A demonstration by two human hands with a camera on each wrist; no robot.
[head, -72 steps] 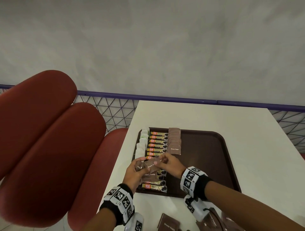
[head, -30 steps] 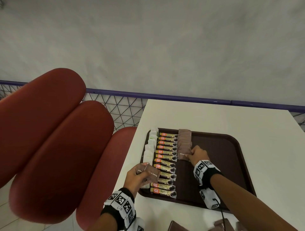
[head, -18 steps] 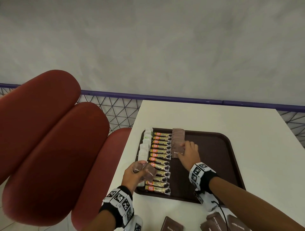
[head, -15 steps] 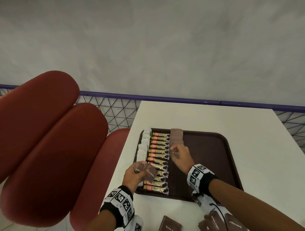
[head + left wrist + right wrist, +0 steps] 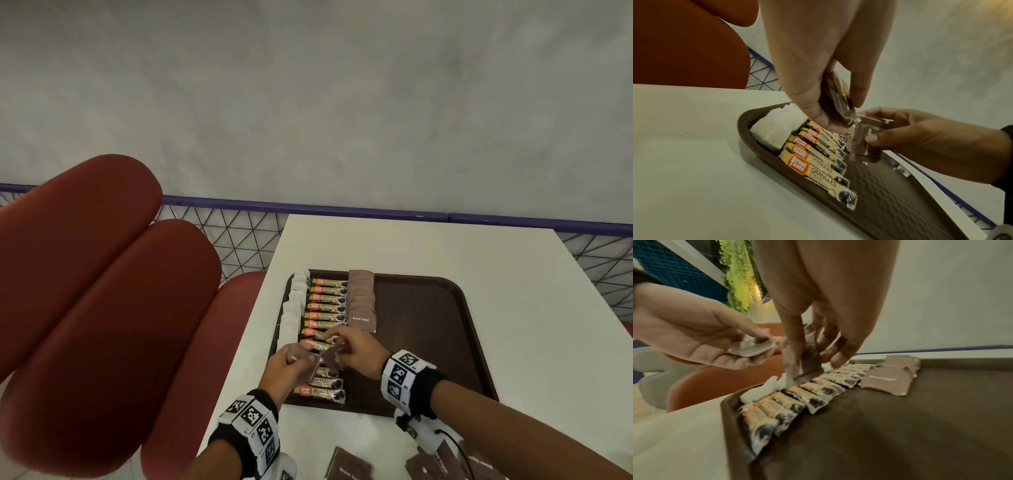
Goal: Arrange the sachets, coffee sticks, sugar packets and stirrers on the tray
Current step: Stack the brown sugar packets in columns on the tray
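Observation:
On the white table lies a dark brown tray point(image 5: 421, 342). Along its left side run a column of white sachets point(image 5: 294, 308), a column of coffee sticks point(image 5: 325, 315) and an overlapping row of brown sugar packets point(image 5: 361, 305). Above the tray's near left part my left hand point(image 5: 301, 356) grips a small stack of brown sugar packets point(image 5: 838, 100). My right hand point(image 5: 337, 346) meets it and pinches one brown sugar packet point(image 5: 865, 138) between thumb and fingers, hanging edge-down over the coffee sticks point(image 5: 805, 363). No stirrers are in view.
Several loose brown sugar packets point(image 5: 349, 467) lie on the table point(image 5: 445, 246) near its front edge, in front of the tray. A red padded seat point(image 5: 102, 308) stands close on the left. A blue rail with wire mesh point(image 5: 239, 233) runs behind the table.
My right hand has left the row of sugar packets on the tray and come back to my left hand, where it now pinches another packet. The left hand has hardly moved.

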